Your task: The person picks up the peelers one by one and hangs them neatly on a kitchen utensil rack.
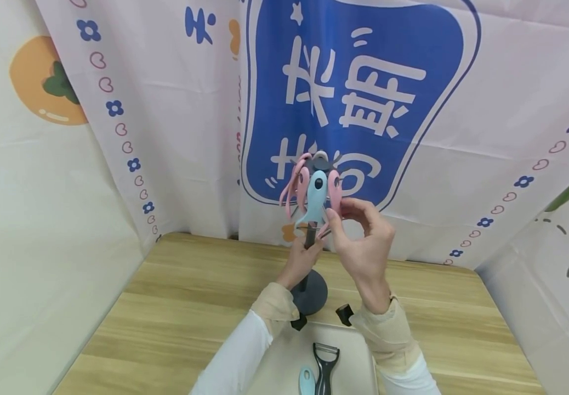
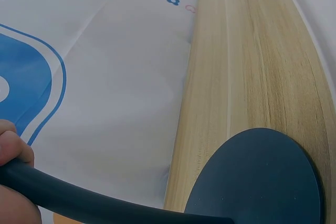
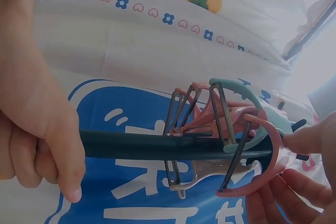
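Note:
A dark utensil stand with an upright post (image 2: 105, 200) and a round base (image 1: 314, 299) rises from the table. My left hand (image 1: 300, 262) grips the post below the hanging peelers. Around its hooked top hang several Y-shaped peelers, among them a light blue peeler (image 1: 317, 192), pink ones and a whitish peeler (image 3: 210, 174), blades downward. With thumb and fingers, my right hand (image 1: 367, 247) pinches a pink peeler (image 3: 275, 166) at the right side of the top, by its handle. That peeler's handle end overlaps a dark hook in the right wrist view.
In front of the stand sits a cream tray (image 1: 277, 365) holding a black peeler (image 1: 325, 365) and a light blue handle (image 1: 306, 379). The wooden table (image 1: 186, 307) meets a printed cloth backdrop (image 1: 176, 137) close behind the stand.

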Motion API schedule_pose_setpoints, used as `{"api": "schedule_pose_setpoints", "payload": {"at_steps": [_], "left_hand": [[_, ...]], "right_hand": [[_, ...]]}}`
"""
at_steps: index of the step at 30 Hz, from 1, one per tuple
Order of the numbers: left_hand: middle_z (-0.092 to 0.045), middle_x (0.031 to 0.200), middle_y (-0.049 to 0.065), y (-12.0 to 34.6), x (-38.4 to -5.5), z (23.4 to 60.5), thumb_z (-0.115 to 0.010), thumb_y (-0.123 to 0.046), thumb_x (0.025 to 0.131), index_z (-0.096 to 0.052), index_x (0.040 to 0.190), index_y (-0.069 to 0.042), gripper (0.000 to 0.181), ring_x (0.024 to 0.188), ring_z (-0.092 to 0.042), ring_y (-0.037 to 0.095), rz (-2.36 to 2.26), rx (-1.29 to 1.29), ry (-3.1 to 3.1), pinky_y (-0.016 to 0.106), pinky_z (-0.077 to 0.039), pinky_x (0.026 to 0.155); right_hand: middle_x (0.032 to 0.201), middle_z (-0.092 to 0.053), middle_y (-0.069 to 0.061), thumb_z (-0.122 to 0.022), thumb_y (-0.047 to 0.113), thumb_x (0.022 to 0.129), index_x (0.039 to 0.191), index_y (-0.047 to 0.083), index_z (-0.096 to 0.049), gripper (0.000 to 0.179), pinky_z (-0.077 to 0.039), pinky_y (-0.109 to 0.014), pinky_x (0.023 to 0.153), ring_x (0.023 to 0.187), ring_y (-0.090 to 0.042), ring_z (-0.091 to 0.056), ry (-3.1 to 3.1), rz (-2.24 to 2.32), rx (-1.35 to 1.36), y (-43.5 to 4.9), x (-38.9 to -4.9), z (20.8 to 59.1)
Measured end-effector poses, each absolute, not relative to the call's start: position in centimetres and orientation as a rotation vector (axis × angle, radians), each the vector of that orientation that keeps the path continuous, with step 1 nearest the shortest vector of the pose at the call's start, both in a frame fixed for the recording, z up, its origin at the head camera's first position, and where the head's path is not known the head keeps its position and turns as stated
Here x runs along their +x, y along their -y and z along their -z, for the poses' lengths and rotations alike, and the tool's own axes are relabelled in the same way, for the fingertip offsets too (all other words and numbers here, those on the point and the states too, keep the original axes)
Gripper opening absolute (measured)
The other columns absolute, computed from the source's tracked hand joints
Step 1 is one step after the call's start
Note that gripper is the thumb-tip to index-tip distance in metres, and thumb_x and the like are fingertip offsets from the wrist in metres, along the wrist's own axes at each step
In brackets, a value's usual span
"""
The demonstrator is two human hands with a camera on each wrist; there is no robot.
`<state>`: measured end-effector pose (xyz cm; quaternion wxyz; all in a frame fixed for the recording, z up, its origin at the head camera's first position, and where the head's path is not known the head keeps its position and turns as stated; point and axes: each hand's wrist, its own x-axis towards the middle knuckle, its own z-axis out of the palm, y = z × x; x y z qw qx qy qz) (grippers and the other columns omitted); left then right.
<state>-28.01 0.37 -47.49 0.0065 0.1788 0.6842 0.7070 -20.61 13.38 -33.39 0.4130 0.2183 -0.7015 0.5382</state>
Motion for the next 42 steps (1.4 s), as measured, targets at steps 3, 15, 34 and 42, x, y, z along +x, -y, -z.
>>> {"api": "schedule_pose_setpoints", "payload": {"at_steps": [3,15,34,42], "left_hand": [[-0.037,0.052,-0.007,-0.3,-28.0,47.6,-0.059,-0.034,0.110,-0.048,0.063,-0.014,0.052,0.047,-0.032,0.010,-2.218,0.536,-2.146,0.026,-0.027,0.050],[-0.037,0.052,-0.007,-0.5,-28.1,47.7,-0.058,-0.035,0.111,-0.047,0.063,-0.014,0.054,0.047,-0.032,0.011,-2.198,0.571,-2.148,0.028,-0.029,0.050],[-0.036,0.052,-0.008,-0.4,-28.2,47.9,-0.056,-0.030,0.111,-0.048,0.065,-0.014,0.049,0.046,-0.030,0.011,-2.238,0.622,-2.111,0.027,-0.027,0.049],[-0.036,0.051,-0.008,-0.4,-28.2,48.0,-0.056,-0.025,0.112,-0.046,0.063,-0.014,0.051,0.046,-0.030,0.010,-2.237,0.584,-2.121,0.026,-0.027,0.049]], "right_hand": [[0.110,-0.078,-0.013,-0.082,0.006,0.093,0.114,-0.002,-0.075,0.024,-0.061,-0.028,0.092,0.096,-0.020,-0.074,1.770,-1.361,0.539,-13.4,-20.4,33.7],[0.107,-0.075,-0.019,-0.076,-0.010,0.089,0.108,-0.005,-0.075,0.020,-0.057,-0.024,0.093,0.103,-0.020,-0.070,1.761,-1.294,0.619,-15.2,-17.5,37.7],[0.108,-0.075,0.007,-0.079,-0.008,0.089,0.108,0.017,-0.078,0.031,-0.062,-0.028,0.085,0.099,-0.007,-0.071,2.544,-1.094,1.139,-18.0,-10.7,49.1],[0.107,-0.068,0.013,-0.080,-0.009,0.086,0.095,0.021,-0.083,0.031,-0.058,-0.021,0.086,0.100,0.000,-0.058,2.988,-0.852,1.199,-17.6,-9.3,51.8]]}}
